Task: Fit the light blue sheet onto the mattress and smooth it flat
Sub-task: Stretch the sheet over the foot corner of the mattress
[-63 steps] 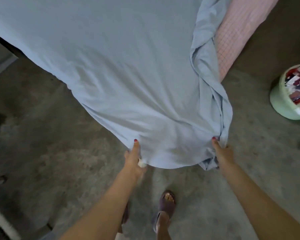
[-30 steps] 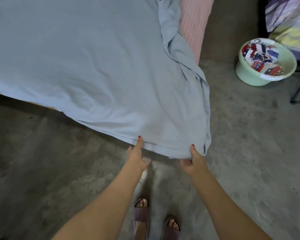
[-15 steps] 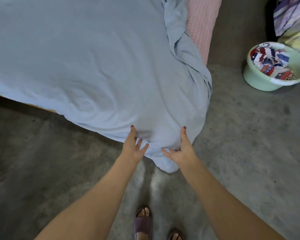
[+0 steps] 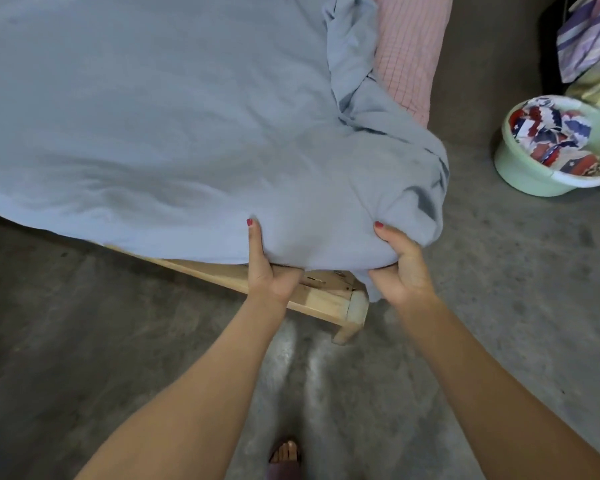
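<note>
While both hands grip the near corner of the mattress (image 4: 407, 53) through the cloth, the light blue sheet (image 4: 160, 123) lies spread over most of its top, with soft wrinkles across the surface. The left hand (image 4: 269, 268) has its thumb laid up on the sheet and its fingers curled under the corner, and the right hand (image 4: 400, 268) holds the same way just beside it, thumb on top, fingers tucked beneath a bunched fold. Along the far right side the sheet is rucked into a twisted ridge, leaving a strip of pink checked mattress bare. Below the hands the wooden bed frame (image 4: 329, 301) shows its pale corner and leg on the concrete floor (image 4: 84, 323). A green basin (image 4: 523, 171) holding patterned cloth sits on the floor to the right, well apart from the bed.
</note>
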